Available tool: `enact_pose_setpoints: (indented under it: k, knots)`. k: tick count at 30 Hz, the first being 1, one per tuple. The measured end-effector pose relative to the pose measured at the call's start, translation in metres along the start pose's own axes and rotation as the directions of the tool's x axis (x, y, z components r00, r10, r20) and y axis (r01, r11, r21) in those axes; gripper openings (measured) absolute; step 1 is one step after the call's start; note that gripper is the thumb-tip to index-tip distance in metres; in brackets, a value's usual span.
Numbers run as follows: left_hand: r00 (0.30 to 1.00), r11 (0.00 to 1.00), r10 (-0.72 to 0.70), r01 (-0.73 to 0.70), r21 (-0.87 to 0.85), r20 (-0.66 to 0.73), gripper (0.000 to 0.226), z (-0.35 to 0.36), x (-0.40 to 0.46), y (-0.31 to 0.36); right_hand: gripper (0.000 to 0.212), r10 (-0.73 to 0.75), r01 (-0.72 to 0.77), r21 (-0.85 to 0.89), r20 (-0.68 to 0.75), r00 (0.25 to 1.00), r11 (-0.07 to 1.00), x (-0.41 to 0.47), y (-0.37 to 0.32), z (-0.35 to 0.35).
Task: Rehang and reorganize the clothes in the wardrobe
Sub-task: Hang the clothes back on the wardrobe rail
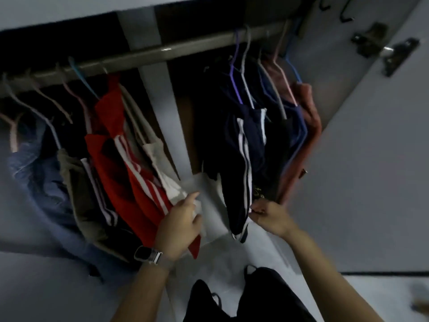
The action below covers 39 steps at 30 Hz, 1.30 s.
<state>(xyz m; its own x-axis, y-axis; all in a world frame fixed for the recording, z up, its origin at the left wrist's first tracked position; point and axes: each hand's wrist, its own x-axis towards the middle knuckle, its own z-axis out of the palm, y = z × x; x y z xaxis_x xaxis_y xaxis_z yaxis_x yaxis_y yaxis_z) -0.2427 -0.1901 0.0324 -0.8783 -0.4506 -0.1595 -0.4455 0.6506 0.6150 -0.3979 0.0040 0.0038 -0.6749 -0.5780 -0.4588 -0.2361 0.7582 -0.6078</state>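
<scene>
Clothes are hanging from the long grey metal wardrobe rail point(144, 54): red white-striped garments point(130, 182) toward its left end, navy white-striped trousers point(246, 163) toward its right. The left hand point(178, 224), fingers curled, is pressing the red hem; the right hand point(270, 216) is pinching the navy hem.

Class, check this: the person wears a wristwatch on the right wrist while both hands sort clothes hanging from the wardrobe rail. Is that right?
Not quite. The head view shows the silver-banded wristwatch on the left wrist, not the right. The rest stands: the left hand and right hand both handle clothes hanging from the grey metal wardrobe rail.
</scene>
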Motion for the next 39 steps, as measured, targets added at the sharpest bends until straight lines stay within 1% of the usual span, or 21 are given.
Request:
enact_pose_setpoints:
  k: [2,4,7,9,12,15,18,20,24,28,33,37,39]
  knots:
    - [0.995,0.997,0.037,-0.044,0.068,0.093,0.055,0.013,0.004,0.003,0.028,0.105,-0.103,0.042,-0.068,0.992,0.994,-0.028,0.029,0.013]
    - [0.98,0.986,0.092,-0.114,0.121,0.178,0.054,0.031,0.005,0.012,0.034,0.217,-0.204,0.11,-0.122,0.968,0.973,-0.059,0.054,0.028]
    - [0.924,0.961,0.188,-0.243,0.131,0.332,0.051,0.071,-0.003,0.043,0.043,0.374,-0.322,0.236,-0.225,0.9,0.917,-0.115,0.093,0.049]
    - [0.862,0.929,0.272,-0.352,0.119,0.429,0.049,0.104,-0.011,0.07,0.049,0.485,-0.394,0.326,-0.28,0.828,0.86,-0.157,0.12,0.058]
    - [0.735,0.851,0.403,-0.52,0.072,0.545,0.05,0.146,-0.035,0.111,0.054,0.621,-0.476,0.415,-0.368,0.691,0.775,-0.224,0.156,0.071]
    - [0.624,0.787,0.469,-0.617,0.024,0.625,0.052,0.181,-0.066,0.142,0.055,0.737,-0.526,0.52,-0.407,0.54,0.673,-0.291,0.184,0.088]
    - [0.521,0.717,0.5,-0.697,0.007,0.692,0.052,0.213,-0.105,0.171,0.054,0.824,-0.541,0.622,-0.397,0.405,0.566,-0.353,0.207,0.115]
    - [0.437,0.662,0.514,-0.75,-0.017,0.739,0.052,0.239,-0.135,0.192,0.054,0.865,-0.538,0.677,-0.382,0.326,0.502,-0.395,0.222,0.133]
    - [0.259,0.555,0.526,-0.826,-0.096,0.81,0.051,0.299,-0.214,0.239,0.055,0.922,-0.512,0.767,-0.339,0.186,0.386,-0.485,0.252,0.172]
    - [0.081,0.442,0.512,-0.878,-0.181,0.855,0.051,0.364,-0.315,0.277,0.059,0.958,-0.49,0.828,-0.281,0.059,0.273,-0.584,0.289,0.223]
    - [-0.162,0.268,0.448,-0.914,-0.305,0.879,0.052,0.427,-0.429,0.308,0.06,0.979,-0.476,0.872,-0.18,-0.096,0.114,-0.685,0.314,0.278]
    - [-0.306,0.176,0.351,-0.906,-0.384,0.885,0.052,0.458,-0.492,0.327,0.055,0.97,-0.377,0.926,-0.079,-0.228,-0.013,-0.732,0.317,0.312]
    - [-0.372,0.107,0.295,-0.902,-0.418,0.88,0.052,0.476,-0.516,0.34,0.051,0.957,-0.31,0.948,-0.025,-0.289,-0.069,-0.746,0.317,0.323]
